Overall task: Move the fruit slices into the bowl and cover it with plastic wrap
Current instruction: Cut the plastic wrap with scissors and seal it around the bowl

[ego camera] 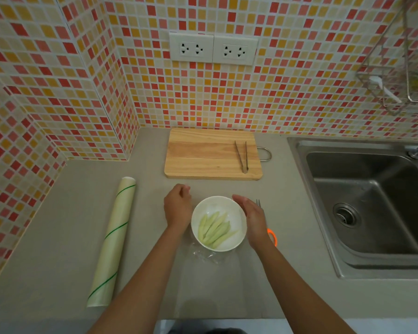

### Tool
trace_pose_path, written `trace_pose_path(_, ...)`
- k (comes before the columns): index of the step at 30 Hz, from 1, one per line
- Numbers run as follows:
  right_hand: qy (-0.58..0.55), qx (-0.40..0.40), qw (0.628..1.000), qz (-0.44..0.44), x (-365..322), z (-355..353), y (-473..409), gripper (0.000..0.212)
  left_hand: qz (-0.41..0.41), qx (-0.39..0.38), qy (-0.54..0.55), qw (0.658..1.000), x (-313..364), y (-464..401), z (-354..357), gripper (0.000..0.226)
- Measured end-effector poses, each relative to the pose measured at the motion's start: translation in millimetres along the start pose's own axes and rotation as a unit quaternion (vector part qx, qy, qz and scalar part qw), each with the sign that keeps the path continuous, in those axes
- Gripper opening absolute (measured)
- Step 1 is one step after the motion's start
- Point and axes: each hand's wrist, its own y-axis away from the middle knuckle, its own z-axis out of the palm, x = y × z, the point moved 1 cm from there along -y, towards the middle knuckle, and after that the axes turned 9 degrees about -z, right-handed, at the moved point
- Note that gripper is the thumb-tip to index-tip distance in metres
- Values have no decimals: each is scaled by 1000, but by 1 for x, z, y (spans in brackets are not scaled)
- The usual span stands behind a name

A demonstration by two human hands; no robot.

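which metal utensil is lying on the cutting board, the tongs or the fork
The tongs, resting on the cutting board's right side. The fork lies on the counter beside the right hand.

The bowl (219,223) stands on the counter (58,237) before me with the slices (214,229) in it, my left hand (177,207) just beside its left rim and my right hand (252,216) at its right rim; a sheet of wrap (203,255) lies at the bowl's near edge. The roll (111,242) lies well to the left of my left hand, and a fork (258,203) and scissors (272,236) lie just right of my right hand. Behind the bowl, against the wall (203,97), lies the board (212,154) with tongs (241,156) on its right part, and the sink (372,203) is set into the counter at far right, below a rack (396,68) on the wall.
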Motion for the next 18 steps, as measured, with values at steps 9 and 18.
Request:
trace_pose_path(9,-78,-33,995,46,4,5,8,36,-104,-187,238,947,-17,38,18,59)
trace_pose_path(18,-6,-17,1000,8,-6,0,10,44,-72,-101,102,987,-24,4,-9,45)
